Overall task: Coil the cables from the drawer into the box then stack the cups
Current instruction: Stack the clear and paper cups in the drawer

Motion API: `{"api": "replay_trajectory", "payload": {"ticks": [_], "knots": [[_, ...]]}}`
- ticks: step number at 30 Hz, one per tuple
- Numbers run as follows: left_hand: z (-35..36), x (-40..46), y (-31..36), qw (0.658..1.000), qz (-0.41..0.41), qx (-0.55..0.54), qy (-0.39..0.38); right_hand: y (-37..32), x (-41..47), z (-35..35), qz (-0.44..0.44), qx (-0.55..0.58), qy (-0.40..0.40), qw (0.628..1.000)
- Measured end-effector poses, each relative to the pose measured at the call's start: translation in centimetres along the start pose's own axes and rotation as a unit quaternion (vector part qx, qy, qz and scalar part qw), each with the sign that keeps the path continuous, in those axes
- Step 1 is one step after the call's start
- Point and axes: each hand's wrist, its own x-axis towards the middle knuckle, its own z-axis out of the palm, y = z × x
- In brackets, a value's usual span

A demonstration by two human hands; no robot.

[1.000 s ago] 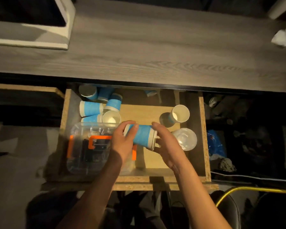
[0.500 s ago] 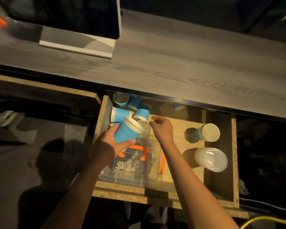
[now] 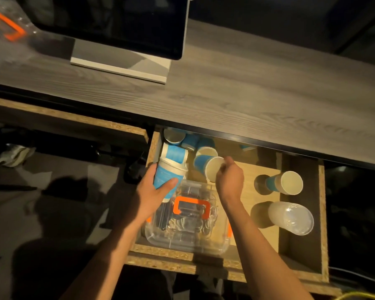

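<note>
The wooden drawer (image 3: 322, 213) is pulled open under the desk. My left hand (image 3: 154, 191) is shut on a short stack of blue paper cups (image 3: 168, 176) at the drawer's left. My right hand (image 3: 228, 178) grips the rim of another blue cup (image 3: 205, 165), which lies tilted with its mouth toward me. More blue cups (image 3: 174, 136) lie tumbled at the back left. One blue cup (image 3: 285, 182) stands apart at the right. A clear box with orange clips (image 3: 188, 221) holds coiled cables, just below both hands.
A stack of clear plastic cups (image 3: 289, 217) lies at the drawer's right. A monitor on a white base (image 3: 121, 63) stands on the grey desk (image 3: 247, 94). A clear lid with an orange clip (image 3: 4, 24) lies at the desk's far left.
My right hand has taken hold of a loose blue cup and lifted its rim. My left hand still holds the cup stack, now lower and nearer the drawer's left wall. The view has shifted.
</note>
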Motion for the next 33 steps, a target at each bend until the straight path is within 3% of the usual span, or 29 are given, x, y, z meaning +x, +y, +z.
{"api": "replay_trajectory", "payload": {"ticks": [3,7,10,16,18,19,20,22,25,29,31,33], "knots": [[-0.3,0.1,-0.1,0.999,0.007,0.033,-0.016,-0.5,-1.4,-2.7,0.01,0.17,0.047,0.984],[-0.4,-0.2,0.5,0.997,0.023,0.052,-0.056,-2.3,-2.0,-5.0,-0.007,0.343,-0.051,0.938],[-0.3,-0.5,1.8,0.992,0.057,0.054,-0.103,-3.8,-2.1,-4.9,-0.037,0.293,-0.132,0.946],[-0.5,-0.9,2.9,0.985,0.082,0.05,-0.144,-6.9,-4.1,-2.5,-0.092,0.094,-0.214,0.968],[-0.9,-1.3,3.0,0.986,0.086,0.036,-0.142,-8.3,-5.0,-2.5,0.036,0.248,-0.258,0.933],[-1.1,-1.5,3.0,0.986,0.089,0.034,-0.134,-8.5,-5.3,-2.2,0.118,0.329,-0.289,0.891],[-1.3,-1.6,2.9,0.987,0.093,0.041,-0.126,-8.7,-5.4,-2.0,0.161,0.379,-0.312,0.856],[-1.8,-1.6,2.8,0.988,0.09,0.063,-0.112,-8.9,-5.4,-0.9,0.184,0.409,-0.324,0.833],[-2.9,-1.0,2.3,0.991,0.077,0.08,-0.075,-8.4,-4.4,0.9,0.191,0.408,-0.245,0.858],[-5.5,0.6,0.7,0.996,0.065,0.053,0.003,-5.4,-0.4,3.4,0.168,0.282,-0.103,0.939],[-6.2,1.2,-0.1,0.997,0.061,0.047,0.024,-4.1,1.3,4.6,0.161,0.179,-0.131,0.962],[-6.2,1.9,-0.5,0.996,0.057,0.069,0.021,-3.7,2.2,5.9,0.169,0.121,-0.184,0.961]]}}
